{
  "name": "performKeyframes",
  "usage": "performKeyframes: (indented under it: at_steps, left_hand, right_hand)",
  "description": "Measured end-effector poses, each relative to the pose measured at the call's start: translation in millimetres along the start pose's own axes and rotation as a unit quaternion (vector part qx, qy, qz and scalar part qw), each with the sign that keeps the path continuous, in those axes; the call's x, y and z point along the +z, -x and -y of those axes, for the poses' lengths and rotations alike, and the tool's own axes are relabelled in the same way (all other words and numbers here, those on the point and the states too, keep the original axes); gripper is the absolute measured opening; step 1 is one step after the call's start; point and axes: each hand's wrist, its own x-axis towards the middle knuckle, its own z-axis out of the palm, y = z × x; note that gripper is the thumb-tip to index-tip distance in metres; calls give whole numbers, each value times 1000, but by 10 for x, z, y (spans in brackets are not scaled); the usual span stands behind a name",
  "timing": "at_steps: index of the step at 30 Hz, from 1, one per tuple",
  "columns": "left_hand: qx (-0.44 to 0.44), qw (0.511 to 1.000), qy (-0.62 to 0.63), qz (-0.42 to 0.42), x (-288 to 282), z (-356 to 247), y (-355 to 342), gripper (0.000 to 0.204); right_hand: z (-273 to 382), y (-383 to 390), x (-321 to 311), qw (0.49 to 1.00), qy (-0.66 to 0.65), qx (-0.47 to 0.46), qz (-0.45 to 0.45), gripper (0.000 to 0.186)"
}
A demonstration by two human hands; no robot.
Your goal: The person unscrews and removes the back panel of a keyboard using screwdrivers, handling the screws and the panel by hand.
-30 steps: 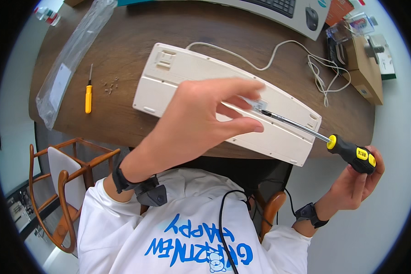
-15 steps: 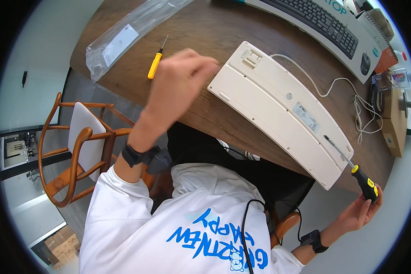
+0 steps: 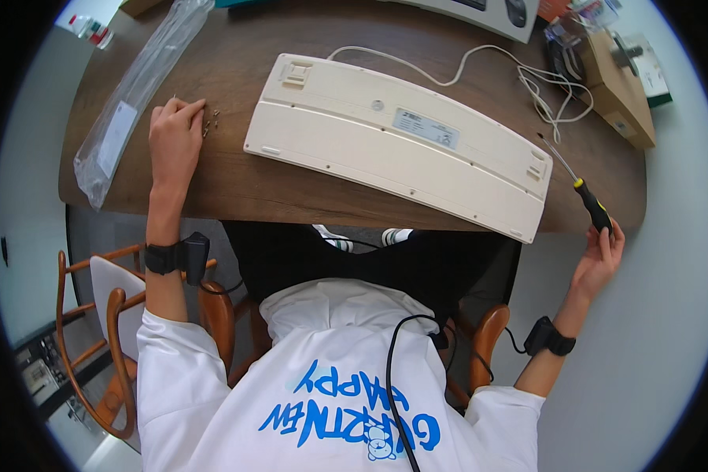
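Observation:
An off-white keyboard [image 3: 342, 135] lies underside up on the wooden table, with a label and small screw holes on its back. My right hand [image 3: 602, 263], beyond the keyboard's right end, grips a screwdriver [image 3: 595, 210] by its black and yellow handle. Its shaft points up and left, with the tip over the table. To the left of the keyboard, my left hand [image 3: 176, 141] rests low over the table with thumb and fingers drawn together, right beside several small screws [image 3: 210, 123]. What those fingers hold, if anything, is hidden.
A white cable [image 3: 464, 59] runs from the keyboard to a loose coil at right. A clear plastic sleeve [image 3: 118, 134] lies on the left. Farther off stand a small bottle [image 3: 92, 31], a keyboard-and-mouse box [image 3: 480, 16] and a brown cardboard box [image 3: 615, 90].
The view has shifted, showing the keyboard more level. My left hand has come down beside the screws; the yellow screwdriver seen near it earlier no longer shows. My right hand still holds its screwdriver.

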Motion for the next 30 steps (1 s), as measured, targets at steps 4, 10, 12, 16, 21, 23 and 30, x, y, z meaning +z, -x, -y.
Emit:
performKeyframes:
  at_steps: [4,10,12,16,21,23,30]
  left_hand:
    - [13,1000,-21,6,-8,-16,27,20]
    - [9,999,-34,12,-85,-33,19,21]
    - [4,999,-30,13,-113,-13,21,21]
    - [-19,999,3,-42,-138,-143,-1,22]
    - [-42,983,177,-2,-313,-736,15,39]
    - [-42,973,226,24,-325,-888,52,46]
    - [-72,949,293,91,-286,-1174,222,63]
  right_hand:
    - [-86,-26,132,1000,15,-11,-5,28]
    - [-232,-203,152,999,31,10,-9,26]
    - [-299,-276,164,999,39,13,0,27]
    - [-474,-420,91,981,186,-39,20,26]
    - [-503,-465,258,918,384,-96,-23,29]
    - [-574,-476,217,908,395,-134,-47,32]
    - [-446,-173,419,895,422,-129,-58,51]
